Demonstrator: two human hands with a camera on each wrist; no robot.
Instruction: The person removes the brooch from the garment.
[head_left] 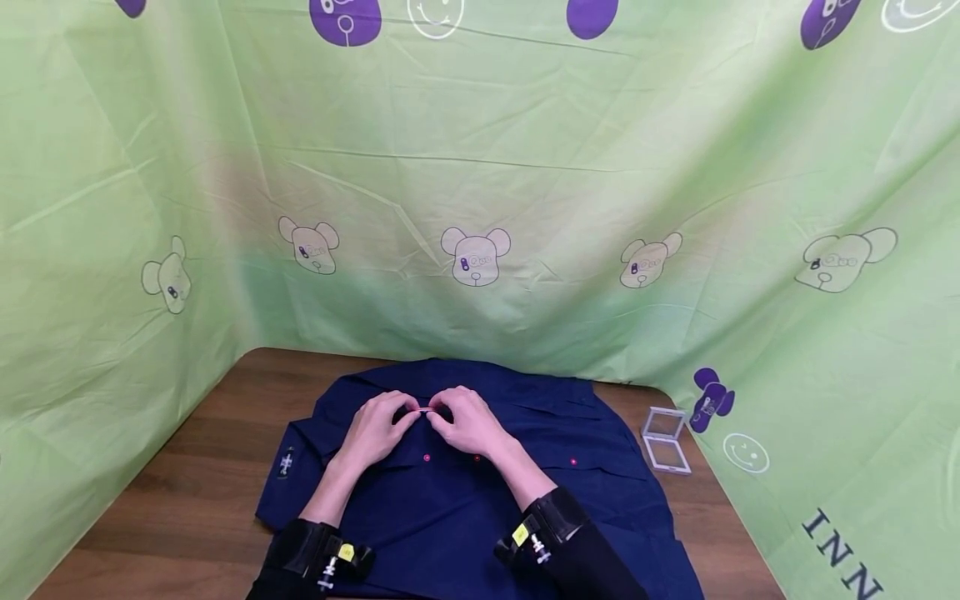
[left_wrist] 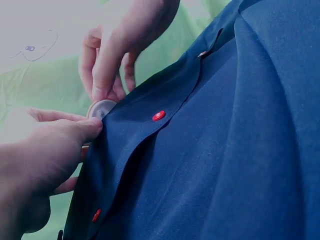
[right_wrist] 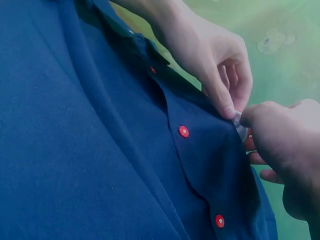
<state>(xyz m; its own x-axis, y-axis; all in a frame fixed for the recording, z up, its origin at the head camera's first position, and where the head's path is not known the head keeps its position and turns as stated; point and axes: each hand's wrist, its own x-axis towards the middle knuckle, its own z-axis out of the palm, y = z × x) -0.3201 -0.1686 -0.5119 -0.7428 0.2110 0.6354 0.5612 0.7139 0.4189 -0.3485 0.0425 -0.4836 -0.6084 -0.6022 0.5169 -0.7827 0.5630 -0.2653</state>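
A navy shirt (head_left: 435, 525) with red buttons (right_wrist: 184, 131) lies spread on the table. At the edge of its button placket is a round, flat, badge-like disc (left_wrist: 103, 107), greyish with a paler rim. My left hand (head_left: 377, 429) pinches this disc and the cloth edge between thumb and fingers. From the other side my right hand (head_left: 471, 423) pinches the disc too, its fingertips close to the left ones. Fingers and cloth cover part of the disc in both wrist views, so its far face is hidden.
An open clear square case (head_left: 666, 442) stands on the wooden table (head_left: 172, 492), right of the shirt. A small shiny ornament (head_left: 286, 462) sits on the shirt's left part. Green printed curtains (head_left: 480, 183) enclose the table at the back and sides.
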